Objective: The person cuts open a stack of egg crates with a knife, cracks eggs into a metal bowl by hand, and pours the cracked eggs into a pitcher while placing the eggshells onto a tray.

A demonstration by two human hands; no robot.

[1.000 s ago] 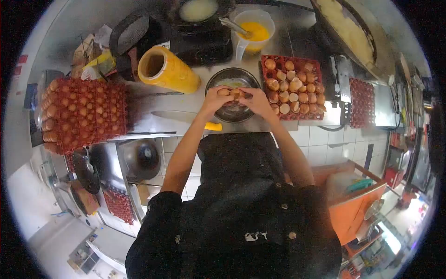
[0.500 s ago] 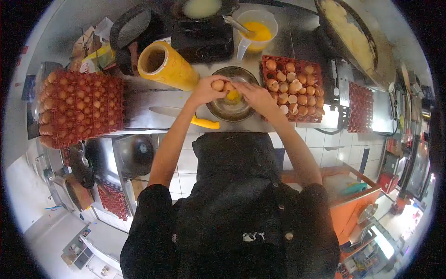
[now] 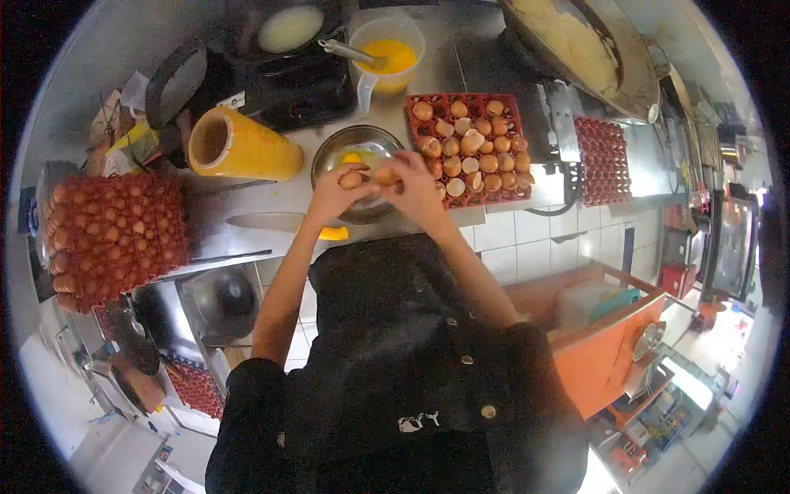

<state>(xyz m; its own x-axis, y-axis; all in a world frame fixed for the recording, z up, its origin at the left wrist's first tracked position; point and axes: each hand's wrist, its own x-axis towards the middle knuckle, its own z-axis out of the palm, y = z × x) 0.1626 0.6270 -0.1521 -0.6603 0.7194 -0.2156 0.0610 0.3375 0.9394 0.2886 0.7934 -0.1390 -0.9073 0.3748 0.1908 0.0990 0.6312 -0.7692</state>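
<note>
Over the near side of a metal bowl (image 3: 319, 169), my left hand (image 3: 331, 199) is closed on a rounded brown eggshell (image 3: 351, 179). Whether that shell is a half or a whole egg, I cannot tell. My right hand (image 3: 418, 193) pinches another brown eggshell (image 3: 384, 176) close beside it. A yellow yolk (image 3: 352, 158) lies with clear egg white in the bowl. Right of the bowl stands a red egg tray (image 3: 527, 188) filled with brown eggs and broken shells. A knife with a yellow handle (image 3: 333, 234) rests on the counter left of my hands.
A plastic jug (image 3: 414, 41) holds yellow liquid and a metal-handled utensil. A yellow film roll (image 3: 255, 148) lies left of the bowl. Stacked egg trays (image 3: 115, 239) stand far left, a red tray (image 3: 602, 160) far right. A large pan (image 3: 609, 49) is at the back right.
The camera view has turned and shifted. My hands have drawn to the bowl's near side, with the shells apart between them. The yolk now shows beyond my fingers in the bowl.
</note>
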